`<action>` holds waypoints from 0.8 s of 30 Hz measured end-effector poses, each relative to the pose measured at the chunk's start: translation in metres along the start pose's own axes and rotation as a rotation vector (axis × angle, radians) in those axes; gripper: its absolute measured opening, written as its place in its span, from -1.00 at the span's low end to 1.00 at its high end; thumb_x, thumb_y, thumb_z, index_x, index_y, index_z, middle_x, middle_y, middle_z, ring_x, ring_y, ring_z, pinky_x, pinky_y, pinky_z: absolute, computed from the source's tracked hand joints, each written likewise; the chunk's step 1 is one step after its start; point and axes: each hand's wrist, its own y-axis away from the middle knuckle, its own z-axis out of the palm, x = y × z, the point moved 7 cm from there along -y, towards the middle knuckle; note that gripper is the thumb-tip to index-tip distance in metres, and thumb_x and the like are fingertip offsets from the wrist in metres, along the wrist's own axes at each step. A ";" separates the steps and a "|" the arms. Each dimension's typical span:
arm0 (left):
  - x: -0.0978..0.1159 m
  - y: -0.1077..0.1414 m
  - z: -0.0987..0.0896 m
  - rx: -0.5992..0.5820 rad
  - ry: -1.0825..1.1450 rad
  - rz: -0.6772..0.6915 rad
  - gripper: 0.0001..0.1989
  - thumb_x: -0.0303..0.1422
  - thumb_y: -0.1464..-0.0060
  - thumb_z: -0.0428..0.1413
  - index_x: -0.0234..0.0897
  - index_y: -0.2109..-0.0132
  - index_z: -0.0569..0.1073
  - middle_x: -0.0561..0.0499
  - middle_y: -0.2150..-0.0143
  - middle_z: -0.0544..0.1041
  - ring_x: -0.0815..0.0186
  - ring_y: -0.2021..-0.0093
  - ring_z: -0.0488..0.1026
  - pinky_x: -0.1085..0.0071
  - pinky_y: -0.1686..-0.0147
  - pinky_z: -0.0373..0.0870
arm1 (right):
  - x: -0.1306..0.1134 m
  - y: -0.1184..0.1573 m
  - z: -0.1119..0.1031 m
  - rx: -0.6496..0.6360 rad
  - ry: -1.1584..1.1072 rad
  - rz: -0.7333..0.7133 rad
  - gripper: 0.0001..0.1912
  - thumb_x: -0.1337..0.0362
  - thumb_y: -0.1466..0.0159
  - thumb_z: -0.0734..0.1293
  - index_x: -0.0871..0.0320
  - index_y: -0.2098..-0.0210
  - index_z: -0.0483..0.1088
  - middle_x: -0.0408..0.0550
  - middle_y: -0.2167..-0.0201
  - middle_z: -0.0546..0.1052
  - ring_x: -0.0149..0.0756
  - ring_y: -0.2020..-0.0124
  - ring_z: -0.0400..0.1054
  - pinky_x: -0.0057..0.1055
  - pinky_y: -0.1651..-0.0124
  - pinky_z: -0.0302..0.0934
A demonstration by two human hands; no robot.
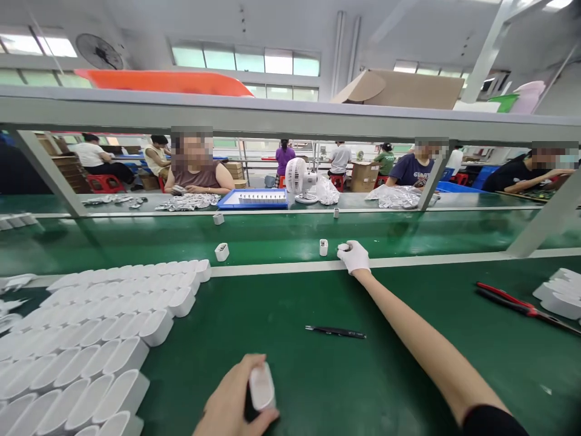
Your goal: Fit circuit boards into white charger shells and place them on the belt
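Head view: the left hand [238,396] is low over the near edge of the green worktop [272,303], left of the middle, its grip closed round an open white housing [262,386], with the thumb on the near end and fingers at the far end. The right hand [354,257], in a white glove, reaches past the worktop's far edge to the green strip [272,233] beyond a pale border; its grip pinches a small white piece [344,247], partly hidden by the fingers.

Near the glove, to its left, stands a white block [324,247]; another block [222,252] stands farther left, and two smaller-looking ones [218,218] lie toward the strip's far side. Slanting rows of white housings [91,339] cover the worktop's left side, reaching its far edge. Black tweezers [336,332] lie between the forearm and the left hand, pale tips pointing left. Red-and-black pliers [526,307] lie toward the right edge, just beside more white parts [563,293].

Across the strip, a white fan [297,178] stands beside a blue tray [253,198], and a seated person [195,175] handles something near silvery packets [188,202].
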 end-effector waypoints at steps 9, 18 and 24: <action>0.035 -0.032 0.041 -0.260 0.340 -0.131 -0.44 -0.47 0.21 0.20 -0.17 -0.04 0.44 -0.06 0.12 0.49 0.15 0.13 0.45 0.26 0.07 0.37 | -0.042 0.211 0.011 -0.605 -0.613 -0.489 -0.70 0.40 -0.01 0.38 0.13 0.30 0.22 -0.03 0.22 0.46 -0.32 0.31 0.44 -0.35 0.25 0.34; 0.036 -0.030 0.020 -0.191 0.267 -0.091 -0.55 -0.31 0.38 0.40 -0.20 0.23 0.49 -0.01 0.22 0.46 0.08 0.14 0.42 0.29 0.17 0.41 | -0.039 0.235 0.014 -0.698 -0.711 -0.333 -0.66 0.46 0.00 0.37 0.10 0.24 0.29 -0.11 0.33 0.48 -0.38 0.39 0.39 -0.40 0.30 0.34; 0.041 -0.022 0.026 -0.265 0.526 0.031 -0.82 -0.45 -0.17 -0.03 -0.16 0.08 0.28 -0.10 -0.11 0.35 0.20 -0.15 0.29 0.28 -0.06 0.30 | -0.026 0.232 0.021 -0.629 -0.828 -0.139 -0.60 0.43 0.11 0.42 0.12 0.26 0.34 -0.03 0.31 0.51 -0.32 0.42 0.41 -0.40 0.41 0.35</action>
